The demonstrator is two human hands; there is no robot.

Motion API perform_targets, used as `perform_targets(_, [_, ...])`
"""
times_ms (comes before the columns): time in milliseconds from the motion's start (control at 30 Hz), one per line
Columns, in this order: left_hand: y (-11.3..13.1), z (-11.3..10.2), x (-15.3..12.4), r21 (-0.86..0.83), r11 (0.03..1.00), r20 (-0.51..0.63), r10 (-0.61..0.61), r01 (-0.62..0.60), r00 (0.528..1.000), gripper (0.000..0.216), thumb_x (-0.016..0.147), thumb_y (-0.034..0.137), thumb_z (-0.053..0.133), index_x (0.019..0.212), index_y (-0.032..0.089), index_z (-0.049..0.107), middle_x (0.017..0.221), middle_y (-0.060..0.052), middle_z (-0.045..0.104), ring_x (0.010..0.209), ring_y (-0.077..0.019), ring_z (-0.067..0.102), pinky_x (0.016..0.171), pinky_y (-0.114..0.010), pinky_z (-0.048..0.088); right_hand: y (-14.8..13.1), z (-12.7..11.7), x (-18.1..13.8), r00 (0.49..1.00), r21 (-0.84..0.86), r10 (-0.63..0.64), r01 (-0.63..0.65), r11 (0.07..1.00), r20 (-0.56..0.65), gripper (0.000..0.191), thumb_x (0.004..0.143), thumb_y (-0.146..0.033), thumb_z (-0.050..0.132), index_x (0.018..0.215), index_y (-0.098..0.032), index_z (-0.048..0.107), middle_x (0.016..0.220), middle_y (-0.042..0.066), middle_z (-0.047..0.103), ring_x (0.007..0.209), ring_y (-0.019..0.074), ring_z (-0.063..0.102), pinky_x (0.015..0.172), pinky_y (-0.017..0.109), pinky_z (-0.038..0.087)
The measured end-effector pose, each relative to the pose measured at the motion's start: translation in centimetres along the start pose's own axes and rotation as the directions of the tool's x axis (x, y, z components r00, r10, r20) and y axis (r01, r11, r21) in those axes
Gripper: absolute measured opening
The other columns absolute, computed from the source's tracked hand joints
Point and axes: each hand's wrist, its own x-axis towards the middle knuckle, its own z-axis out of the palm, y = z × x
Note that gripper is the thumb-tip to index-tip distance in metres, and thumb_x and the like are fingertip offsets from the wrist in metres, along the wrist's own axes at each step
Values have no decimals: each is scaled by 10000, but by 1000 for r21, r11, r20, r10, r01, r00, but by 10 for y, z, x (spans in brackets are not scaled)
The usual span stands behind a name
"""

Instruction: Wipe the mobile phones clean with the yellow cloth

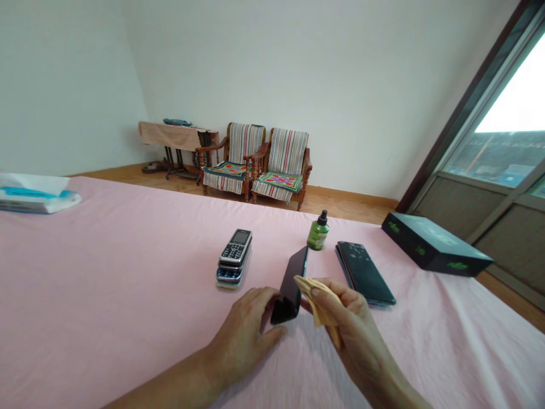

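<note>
A black smartphone [293,284] is propped on its edge above the pink tablecloth [128,272], tilted toward the right. My left hand [247,335] grips its near end, thumb and fingers closed on it. My right hand [344,318] pinches a small yellow cloth [317,298] and presses it against the phone's screen side. Just beyond stands a small green spray bottle [318,232] with a black top.
A stack of keypad phones [234,257] lies to the left. A stack of dark smartphones [365,272] lies to the right, and a black box [434,243] sits near the table's right edge. A tissue pack [36,194] is far left. Two striped armchairs [255,165] stand by the far wall.
</note>
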Motion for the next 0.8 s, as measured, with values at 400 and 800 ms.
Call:
perform_targets(400, [-3, 2, 0, -21, 999, -12, 24, -25, 1000, 298, 730, 110, 603, 1012, 205, 591, 920, -23, 635, 850, -208, 572, 758, -285, 422, -3, 7, -2, 998, -31, -4, 5, 1000, 59, 262, 771, -402, 697, 859, -159, 738, 789, 56, 689, 692, 165, 562, 618, 261, 425])
perform_targets(800, [-2, 2, 1, -35, 999, -34, -5, 4, 999, 284, 719, 97, 563, 983, 198, 598, 868, -15, 634, 785, -186, 570, 695, -259, 422, 6, 11, 17, 992, -276, -124, 128, 953, 31, 306, 791, -429, 658, 878, -145, 732, 725, 27, 642, 640, 134, 491, 592, 253, 361])
